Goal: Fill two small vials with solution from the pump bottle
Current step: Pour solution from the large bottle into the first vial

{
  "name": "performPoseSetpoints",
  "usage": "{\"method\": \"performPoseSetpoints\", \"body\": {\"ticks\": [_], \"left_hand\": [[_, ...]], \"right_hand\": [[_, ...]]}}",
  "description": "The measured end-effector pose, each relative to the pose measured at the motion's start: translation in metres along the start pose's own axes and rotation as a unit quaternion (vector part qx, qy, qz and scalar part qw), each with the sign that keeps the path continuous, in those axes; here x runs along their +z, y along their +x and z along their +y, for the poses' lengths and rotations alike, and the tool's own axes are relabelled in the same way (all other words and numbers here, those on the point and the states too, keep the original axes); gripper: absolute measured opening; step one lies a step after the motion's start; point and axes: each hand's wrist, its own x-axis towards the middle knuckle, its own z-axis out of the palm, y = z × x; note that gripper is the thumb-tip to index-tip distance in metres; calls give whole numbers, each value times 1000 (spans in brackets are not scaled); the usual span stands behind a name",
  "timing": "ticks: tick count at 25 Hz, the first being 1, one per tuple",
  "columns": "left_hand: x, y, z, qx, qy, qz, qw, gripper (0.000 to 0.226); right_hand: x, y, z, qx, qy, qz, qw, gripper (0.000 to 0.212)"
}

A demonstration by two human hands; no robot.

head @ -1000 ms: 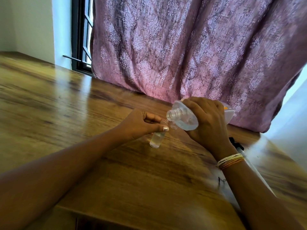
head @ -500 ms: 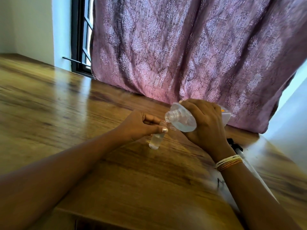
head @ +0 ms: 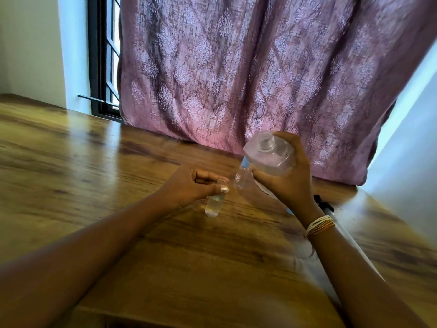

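Observation:
My left hand pinches the top of a small clear vial that stands on the wooden table and holds liquid. My right hand grips the clear bottle, raised and nearly upright, its open neck facing up with no pump on it. A second small vial with a red-and-white label stands just behind, between my two hands, partly hidden by the bottle and my right fingers.
A purple patterned curtain hangs right behind the table's far edge. A dark window frame is at the back left. A black item and a white tube-like thing lie on the table behind my right forearm.
My right hand has lifted the bottle and turned it from tilted over the vial to nearly upright. My left hand still holds the vial in the same spot.

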Motion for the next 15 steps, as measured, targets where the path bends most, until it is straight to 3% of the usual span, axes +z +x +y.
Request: {"method": "performPoseSetpoints", "body": {"ticks": [4,7,10,13,15], "left_hand": [[0,0,1,8,-6,8,1000,19],[1,-1,-1,8,-7,10,1000,19],[2,0,-1,6,-13,6,1000,21],[0,1,-3,1,-22,7,1000,23],[0,2,-4,9,-17,2,1000,23]], "right_hand": [[-8,5,4,60,42,42,996,67],[-12,8,12,162,124,64,977,63],[-18,10,18,226,183,66,954,73],[-19,12,26,251,187,54,948,61],[-17,9,33,277,162,28,947,76]]}}
